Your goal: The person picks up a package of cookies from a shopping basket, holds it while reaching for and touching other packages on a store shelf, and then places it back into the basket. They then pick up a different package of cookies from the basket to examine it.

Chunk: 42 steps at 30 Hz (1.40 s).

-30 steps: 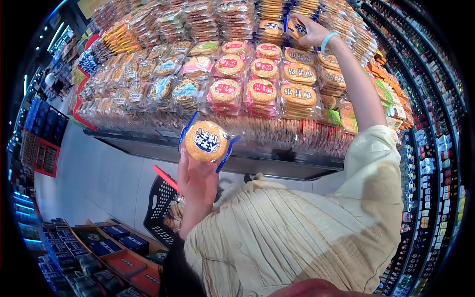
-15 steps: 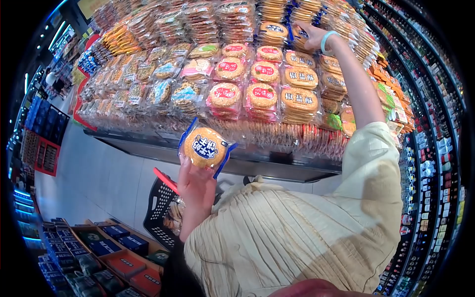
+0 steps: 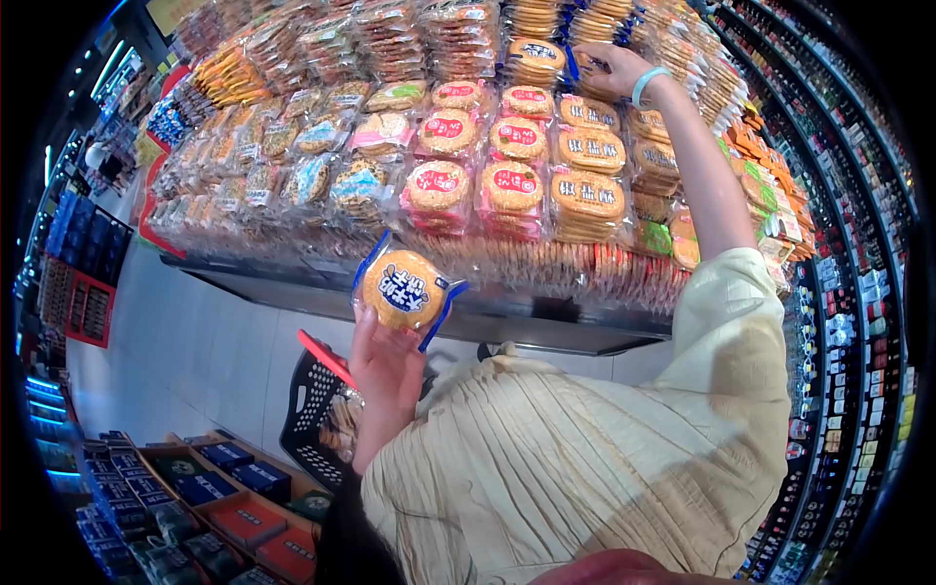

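Left fingers (image 3: 365, 327) grip golden biscuit (image 3: 402, 290), blue-edged wrapper (image 3: 451, 295); right fingers (image 3: 597, 53) at pack (image 3: 581, 64), one o'clock, grip unclear. Basket (image 3: 308, 402), seven o'clock: packets (image 3: 340, 425) inside.

A loose, pale cream top (image 3: 575, 439) is worn, its thin cloth gathered into many narrow pleats and soft creases that run down the front. The short right sleeve (image 3: 731, 322) is cut wide and ends in a plain edge above the elbow; it is made of the same cream cloth and is lightly wrinkled. Behind the right hand (image 3: 612, 73), the wrist is circled by a slim, smooth, pale aqua band (image 3: 643, 86). Long, dark hair (image 3: 356, 541) can be seen beside the top, with a few loose strands spread over the cloth.
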### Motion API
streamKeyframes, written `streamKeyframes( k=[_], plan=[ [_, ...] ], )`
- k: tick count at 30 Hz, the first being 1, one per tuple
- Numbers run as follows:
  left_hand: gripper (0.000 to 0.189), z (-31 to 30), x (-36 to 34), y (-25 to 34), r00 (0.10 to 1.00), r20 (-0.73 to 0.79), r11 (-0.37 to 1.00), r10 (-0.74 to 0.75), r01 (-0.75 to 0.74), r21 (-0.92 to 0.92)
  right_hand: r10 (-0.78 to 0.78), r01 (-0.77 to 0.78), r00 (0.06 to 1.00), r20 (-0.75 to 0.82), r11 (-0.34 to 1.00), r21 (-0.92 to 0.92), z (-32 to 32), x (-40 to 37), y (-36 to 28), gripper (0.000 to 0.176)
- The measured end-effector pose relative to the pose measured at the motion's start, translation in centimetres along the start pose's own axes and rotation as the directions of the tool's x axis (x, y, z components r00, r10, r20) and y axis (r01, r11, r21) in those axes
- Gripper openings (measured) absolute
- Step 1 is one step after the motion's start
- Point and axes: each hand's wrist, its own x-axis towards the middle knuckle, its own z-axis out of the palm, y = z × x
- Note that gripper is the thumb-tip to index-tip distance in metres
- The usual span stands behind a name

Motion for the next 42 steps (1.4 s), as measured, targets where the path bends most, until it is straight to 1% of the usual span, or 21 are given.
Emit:
streamKeyframes(
  k=[5, 8, 11, 13, 14, 15, 17, 19, 21, 23, 25, 27, 28, 31, 32, 35, 36, 37, 39, 40, 42],
  plan=[
    [0.042, 0.2, 0.1, -0.1, 1.0, 0.004, 0.999, -0.021, 0.021, -0.036, -0.044, 0.048, 0.998, -0.054, 0.995, 0.085, 0.5, 0.0, 0.5, 0.057],
    [0.049, -0.1, 0.3, -0.3, 0.999, -0.027, 1.0, 0.02, -0.019, 0.024, -0.119, 0.13, 0.986, -0.118, 0.988, 0.085, 1.5, 0.3, 1.8, 0.055],
    [0.051, 0.2, 0.4, -0.1, 1.0, 0.01, 0.998, 0.007, -0.007, -0.07, -0.117, 0.122, 0.992, -0.047, 0.988, 0.096, 0.9, 0.6, 2.0, 0.055],
    [0.052, 0.3, 0.6, -0.2, 0.999, 0.036, 0.991, 0.038, -0.033, -0.133, -0.155, 0.167, 0.979, -0.134, 0.983, 0.083, 1.1, 0.9, 1.9, 0.056],
    [0.05, 0.3, 0.5, -0.1, 0.998, 0.06, 0.984, 0.034, -0.023, -0.179, -0.102, 0.146, 0.985, -0.142, 0.926, 0.348, 1.6, 1.2, 1.6, 0.057],
    [0.05, 0.3, 0.6, 0.0, 0.998, 0.049, 0.983, 0.05, -0.04, -0.181, -0.12, 0.164, 0.982, -0.143, 0.922, 0.352, 1.1, 1.0, 0.1, 0.057],
    [0.048, 0.4, 0.7, -0.1, 0.993, 0.094, 0.973, 0.068, -0.045, -0.228, -0.264, 0.331, 0.939, -0.221, 0.865, 0.376, -1.2, -0.8, -5.4, 0.053],
    [0.046, 0.4, 0.7, -0.2, 0.991, 0.109, 0.961, 0.078, -0.046, -0.274, -0.41, 0.474, 0.88, -0.241, 0.719, 0.508, -2.6, -2.7, -10.7, 0.052],
    [0.046, 0.7, 0.8, -0.3, 0.985, 0.129, 0.96, 0.112, -0.073, -0.272, -0.524, 0.575, 0.817, -0.24, 0.711, 0.404, -4.5, -5.8, -17.3, 0.053],
    [0.044, 0.7, 0.9, -0.3, 0.976, 0.175, 0.972, 0.126, -0.087, -0.219, -0.621, 0.702, 0.7, -0.353, 0.691, 0.174, -4.2, -8.3, -21.8, 0.056],
    [0.046, 1.2, 0.8, 0.0, 0.981, 0.147, 0.964, 0.127, -0.087, -0.253, -0.683, 0.774, 0.609, -0.403, 0.622, 0.117, -3.9, -10.3, -25.0, 0.058],
    [0.046, 1.1, 0.7, 0.1, 0.978, 0.15, 0.96, 0.147, -0.105, -0.259, -0.672, 0.776, 0.624, -0.399, 0.592, 0.216, -2.8, -11.5, -27.1, 0.063],
    [0.047, 1.0, 0.6, 0.2, 0.976, 0.15, 0.958, 0.161, -0.117, -0.263, -0.691, 0.76, 0.65, -0.317, 0.598, 0.253, -2.8, -12.0, -27.9, 0.071],
    [0.048, 0.9, 0.4, 0.3, 0.972, 0.165, 0.95, 0.168, -0.115, -0.291, -0.695, 0.763, 0.646, -0.315, 0.571, 0.304, -1.1, -12.3, -29.7, 0.075],
    [0.048, 0.9, 0.3, 0.4, 0.971, 0.166, 0.95, 0.169, -0.116, -0.291, -0.721, 0.79, 0.613, -0.323, 0.54, 0.292, -0.7, -12.1, -29.9, 0.077],
    [0.046, 1.0, 0.1, 0.7, 0.964, 0.195, 0.961, 0.181, -0.13, -0.245, -0.752, 0.828, 0.558, -0.352, 0.471, 0.304, -0.9, -11.5, -30.3, 0.074],
    [0.045, 1.0, -0.2, 1.1, 0.976, 0.159, 0.985, 0.152, -0.137, -0.101, -0.784, 0.859, 0.5, -0.367, 0.396, 0.325, -1.2, -11.0, -30.0, 0.07],
    [0.045, 1.1, -0.4, 1.5, 0.983, 0.131, 0.99, 0.125, -0.132, 0.045, -0.769, 0.847, 0.526, -0.363, 0.435, 0.305, -1.4, -10.7, -29.7, 0.07],
    [0.043, 1.9, -0.7, 2.5, 0.992, 0.115, 0.98, 0.061, -0.081, 0.184, -0.837, 0.839, 0.43, -0.338, 0.233, 0.492, -1.6, -10.3, -29.1, 0.07],
    [0.044, 1.7, -0.6, 2.8, 0.991, 0.135, 0.965, 0.005, -0.04, 0.26, -0.821, 0.834, 0.464, -0.331, 0.28, 0.475, -1.9, -10.3, -28.8, 0.07],
    [0.045, 0.9, -0.2, 3.3, 0.98, 0.161, 0.911, -0.117, 0.042, 0.409, -0.893, 0.843, 0.335, -0.3, 0.141, 0.52, -2.6, -10.5, -28.5, 0.074]
  ],
)
